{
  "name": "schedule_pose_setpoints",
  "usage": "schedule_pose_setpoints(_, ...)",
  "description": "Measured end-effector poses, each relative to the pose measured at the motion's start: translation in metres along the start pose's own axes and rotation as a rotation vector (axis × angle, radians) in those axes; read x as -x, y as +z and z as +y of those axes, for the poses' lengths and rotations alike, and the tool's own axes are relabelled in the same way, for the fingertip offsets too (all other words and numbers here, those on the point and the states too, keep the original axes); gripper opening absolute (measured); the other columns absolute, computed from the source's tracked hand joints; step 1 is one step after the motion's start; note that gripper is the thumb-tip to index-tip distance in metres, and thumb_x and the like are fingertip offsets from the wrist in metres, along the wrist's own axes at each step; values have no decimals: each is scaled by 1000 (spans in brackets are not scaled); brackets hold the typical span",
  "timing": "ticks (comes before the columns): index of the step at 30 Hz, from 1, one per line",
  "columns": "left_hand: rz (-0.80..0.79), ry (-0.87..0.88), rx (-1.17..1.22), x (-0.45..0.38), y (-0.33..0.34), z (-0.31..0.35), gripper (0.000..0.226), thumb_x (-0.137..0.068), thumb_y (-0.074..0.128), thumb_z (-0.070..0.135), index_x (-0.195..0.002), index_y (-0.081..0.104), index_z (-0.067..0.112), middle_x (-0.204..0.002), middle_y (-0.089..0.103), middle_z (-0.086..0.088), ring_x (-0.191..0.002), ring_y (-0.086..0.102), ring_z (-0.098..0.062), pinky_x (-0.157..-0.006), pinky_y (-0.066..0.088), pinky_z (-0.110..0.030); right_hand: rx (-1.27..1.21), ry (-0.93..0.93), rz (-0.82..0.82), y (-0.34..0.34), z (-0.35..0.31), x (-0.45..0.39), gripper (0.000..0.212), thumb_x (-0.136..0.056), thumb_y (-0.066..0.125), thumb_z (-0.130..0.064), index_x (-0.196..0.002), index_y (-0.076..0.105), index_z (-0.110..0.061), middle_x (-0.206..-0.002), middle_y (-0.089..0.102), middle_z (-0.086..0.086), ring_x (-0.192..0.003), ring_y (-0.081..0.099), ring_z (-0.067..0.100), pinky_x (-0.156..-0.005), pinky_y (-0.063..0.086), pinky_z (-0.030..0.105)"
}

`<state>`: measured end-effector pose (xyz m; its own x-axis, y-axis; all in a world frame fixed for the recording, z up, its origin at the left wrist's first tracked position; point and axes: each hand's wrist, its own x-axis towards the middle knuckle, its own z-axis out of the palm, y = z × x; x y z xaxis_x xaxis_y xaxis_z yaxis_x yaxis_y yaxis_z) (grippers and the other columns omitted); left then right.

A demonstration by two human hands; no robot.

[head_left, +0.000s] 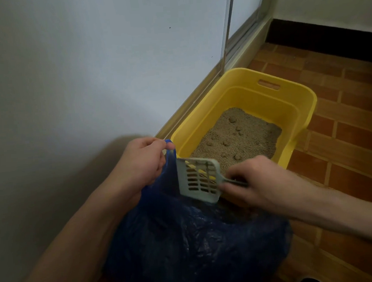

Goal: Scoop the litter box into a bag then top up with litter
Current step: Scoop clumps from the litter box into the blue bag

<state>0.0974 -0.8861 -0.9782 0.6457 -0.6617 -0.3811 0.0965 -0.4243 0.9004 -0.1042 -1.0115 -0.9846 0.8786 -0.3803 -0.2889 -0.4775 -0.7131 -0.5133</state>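
Note:
A yellow litter box (pixel 297 102) stands on the floor against the wall. It holds tan litter (pixel 244 132) with several clumps on top. A dark blue plastic bag (pixel 187 239) sits in front of it. My left hand (pixel 142 161) pinches the bag's top edge and holds it up. My right hand (pixel 258 184) grips the handle of a pale slotted scoop (pixel 197 179). The scoop is tipped on its side over the bag's mouth, and I see nothing in it.
A white wall (pixel 87 70) runs along the left, with a metal sliding-door track (pixel 229 56) at its base behind the box. Brown brick-pattern tiles (pixel 345 129) cover the floor to the right. A black skirting (pixel 327 38) lines the far wall.

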Motion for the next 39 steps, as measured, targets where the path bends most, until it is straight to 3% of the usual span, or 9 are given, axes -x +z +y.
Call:
schedule_pose_setpoints(3,3,3,-13,0,3,0,23,-104,47,14,-102,68,7,-50,36,0,-35,24,-9,-33,21,-20,-179,70,85,-19,14,-2,18,-98,59,-42,-96,71,-29,-64,66,-12,-49,56,3,-45,43,17)
schedule_pose_setpoints(6,4,9,-24,-1,5,0,24,-104,47,14,-102,70,7,-49,36,1,-36,25,-9,-34,22,-20,-198,146,183,-29,41,-14,21,-98,60,-42,-87,71,-28,-56,62,-12,-44,48,3,-41,36,17)
schedule_pose_setpoints(10,5,10,-24,-3,6,-1,24,-103,47,14,-102,70,7,-50,36,2,-38,24,-10,-34,21,-20,-56,276,289,-31,94,-38,30,-100,60,-37,-83,72,-15,-64,66,-1,-50,59,13,-39,42,25)
schedule_pose_setpoints(14,2,17,-39,-6,7,-4,25,-104,45,13,-103,69,7,-50,35,2,-39,23,-10,-35,20,-21,46,454,234,-24,145,-59,38,-101,61,-27,-72,69,-4,-51,52,-1,-39,42,10,-33,26,18)
schedule_pose_setpoints(18,-7,21,-46,-9,10,-6,25,-103,45,13,-100,69,8,-49,34,3,-38,22,-10,-35,19,-20,67,533,159,-12,170,-69,38,-100,60,-25,-68,62,-5,-56,51,5,-45,41,15,-38,27,24)
schedule_pose_setpoints(22,-5,20,-42,-11,14,-6,23,-102,46,12,-100,69,7,-49,34,2,-37,21,-11,-36,17,-18,37,562,140,-12,172,-68,38,-100,61,-28,-86,72,5,-60,53,6,-47,42,15,-38,27,24)
schedule_pose_setpoints(25,-7,22,-44,-10,14,-6,23,-102,46,13,-100,69,7,-49,34,2,-39,21,-12,-36,17,-20,5,571,108,-12,168,-65,35,-99,62,-30,-93,75,2,-60,53,4,-46,41,12,-35,26,20)
schedule_pose_setpoints(33,0,23,-48,-8,14,-4,25,-103,46,13,-99,70,7,-50,35,-1,-38,23,-12,-33,20,-21,-16,597,91,-8,161,-70,31,-99,63,-27,-87,72,0,-63,57,3,-49,46,12,-37,30,21)
schedule_pose_setpoints(39,-5,22,-50,-8,14,-4,23,-101,49,12,-99,70,5,-50,35,0,-38,23,-12,-35,20,-20,120,573,175,-16,166,-70,33,-97,60,-20,-67,58,-7,-59,55,4,-48,48,16,-39,32,24)
